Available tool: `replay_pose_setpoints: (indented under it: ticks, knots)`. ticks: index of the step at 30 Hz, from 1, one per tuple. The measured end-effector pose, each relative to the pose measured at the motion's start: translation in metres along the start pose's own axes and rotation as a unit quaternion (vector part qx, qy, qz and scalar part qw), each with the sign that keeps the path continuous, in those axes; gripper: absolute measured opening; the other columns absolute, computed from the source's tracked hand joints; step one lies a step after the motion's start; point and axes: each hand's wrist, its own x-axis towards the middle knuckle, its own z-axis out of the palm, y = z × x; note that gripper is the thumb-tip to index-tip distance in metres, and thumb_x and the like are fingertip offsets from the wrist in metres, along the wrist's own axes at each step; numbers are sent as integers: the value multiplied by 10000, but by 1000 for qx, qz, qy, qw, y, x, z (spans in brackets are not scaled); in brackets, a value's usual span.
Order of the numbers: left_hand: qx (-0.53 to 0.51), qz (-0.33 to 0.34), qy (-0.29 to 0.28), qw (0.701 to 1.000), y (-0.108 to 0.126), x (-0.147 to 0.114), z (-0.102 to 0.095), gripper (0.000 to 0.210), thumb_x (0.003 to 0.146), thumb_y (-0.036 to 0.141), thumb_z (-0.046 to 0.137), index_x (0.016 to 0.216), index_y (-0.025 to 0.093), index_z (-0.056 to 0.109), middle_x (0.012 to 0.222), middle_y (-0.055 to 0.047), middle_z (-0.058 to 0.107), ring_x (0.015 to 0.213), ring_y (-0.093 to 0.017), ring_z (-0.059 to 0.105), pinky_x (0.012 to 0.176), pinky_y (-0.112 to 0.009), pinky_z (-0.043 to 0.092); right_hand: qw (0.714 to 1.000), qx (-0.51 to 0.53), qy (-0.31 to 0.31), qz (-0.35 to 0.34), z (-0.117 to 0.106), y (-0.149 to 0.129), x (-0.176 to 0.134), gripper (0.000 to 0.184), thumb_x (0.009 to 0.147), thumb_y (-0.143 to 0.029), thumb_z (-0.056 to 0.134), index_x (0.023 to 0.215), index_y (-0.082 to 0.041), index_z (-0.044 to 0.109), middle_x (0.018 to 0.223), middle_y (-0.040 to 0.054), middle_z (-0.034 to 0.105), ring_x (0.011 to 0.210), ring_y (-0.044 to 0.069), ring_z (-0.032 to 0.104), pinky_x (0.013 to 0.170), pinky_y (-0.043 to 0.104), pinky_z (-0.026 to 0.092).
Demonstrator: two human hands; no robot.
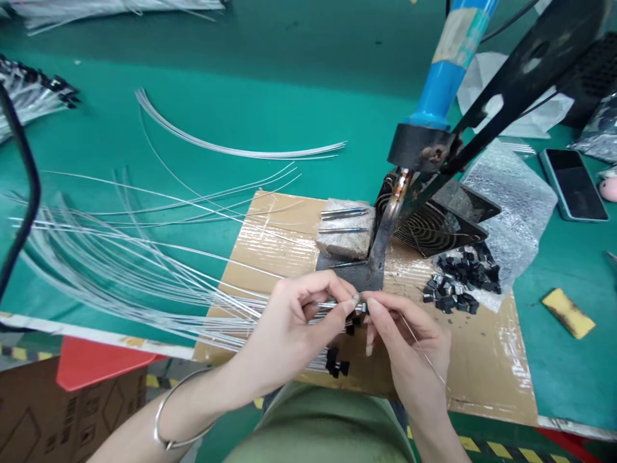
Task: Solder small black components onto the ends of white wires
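Note:
My left hand [299, 325] is closed, with thumb and forefinger pinching the end of a thin white cable. At its fingertips sits a small connector [362, 308], black with a metal part. The closed fingertips of my right hand [412, 337] meet the connector from the other side. A thin metallic wire, which looks like solder wire [425, 355], runs across the right fingers. Below my left hand, other cable ends carry black connectors [336, 363]. Many white cables [139, 312] trail off to the left. Fingers partly hide the joint between cable and connector.
A blue-handled soldering iron [438, 90] hangs on a black stand just beyond my hands. Behind the cardboard [491, 373] stand a pale block [344, 241] and a black fan [429, 222]. Loose black connectors [465, 276], a yellow sponge [569, 312] and a phone [575, 184] lie right.

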Motion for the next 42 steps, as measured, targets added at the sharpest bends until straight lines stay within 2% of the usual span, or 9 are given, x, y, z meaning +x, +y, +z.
replay_pose_setpoints:
  ticks: [21, 23, 27, 32, 34, 36, 38, 40, 42]
  knots:
    - [1, 17, 9, 1000, -5, 1, 3, 177, 907, 158, 680, 731, 158, 700, 792, -48, 774, 722, -127, 685, 656, -191, 550, 1000, -7, -5, -11, -3, 10, 2, 67, 948, -277, 820, 937, -281, 886, 636, -33, 701, 487, 77, 633, 489, 147, 550]
    - [3, 12, 11, 1000, -5, 1, 3, 168, 902, 165, 681, 736, 159, 704, 804, -52, 780, 735, -137, 694, 668, -204, 556, 999, -46, -1, -23, -5, 11, -1, 136, 1011, -339, 757, 984, -281, 877, 663, -30, 671, 525, 85, 634, 520, 170, 553]
    - [35, 12, 29, 999, -6, 3, 4, 158, 893, 187, 675, 741, 157, 708, 823, -65, 786, 726, -147, 681, 651, -222, 534, 994, -94, 20, -50, -7, 10, -9, 376, 1150, -458, 478, 1188, -296, 815, 799, -16, 612, 594, 99, 571, 549, 232, 489]
    - [66, 19, 47, 997, -8, 5, 4, 157, 886, 227, 669, 751, 156, 707, 841, -75, 785, 724, -159, 675, 627, -240, 505, 983, -174, 51, -43, -5, 1, -16, 308, 1152, -373, 460, 1404, -280, 612, 744, -55, 686, 590, 121, 540, 618, 267, 465]
    - [68, 23, 50, 996, -7, 6, 4, 152, 886, 225, 669, 757, 155, 711, 843, -76, 784, 746, -166, 684, 658, -251, 518, 977, -201, 64, -41, -7, -1, -17, 260, 1140, -368, 464, 1355, -274, 575, 734, -61, 688, 598, 126, 540, 615, 269, 443]
    - [69, 25, 52, 996, -7, 6, 4, 148, 885, 221, 670, 759, 154, 711, 835, -74, 780, 756, -169, 686, 676, -256, 525, 972, -219, 76, -44, -11, 0, -16, 150, 1126, -374, 481, 1139, -266, 583, 711, -66, 622, 583, 121, 503, 576, 267, 394]
    - [73, 26, 55, 995, -7, 7, 4, 145, 883, 220, 667, 761, 154, 709, 831, -72, 777, 749, -167, 680, 673, -258, 521, 967, -235, 76, -62, -16, 1, -13, 234, 1117, -357, 499, 910, -251, 529, 684, -65, 528, 564, 114, 444, 538, 262, 344]
    - [81, 28, 57, 995, -7, 8, 4, 146, 883, 223, 662, 762, 154, 706, 827, -71, 775, 729, -162, 668, 651, -259, 505, 964, -237, 55, -104, -20, 3, -9, 313, 1109, -311, 521, 806, -236, 500, 700, -53, 510, 584, 109, 453, 540, 242, 368]
    - [83, 30, 56, 995, -7, 9, 4, 152, 887, 228, 654, 762, 155, 703, 826, -71, 775, 721, -161, 664, 642, -263, 498, 964, -218, 31, -150, -21, 3, -5, 283, 1093, -257, 557, 812, -228, 552, 802, -26, 605, 679, 106, 567, 614, 215, 470]
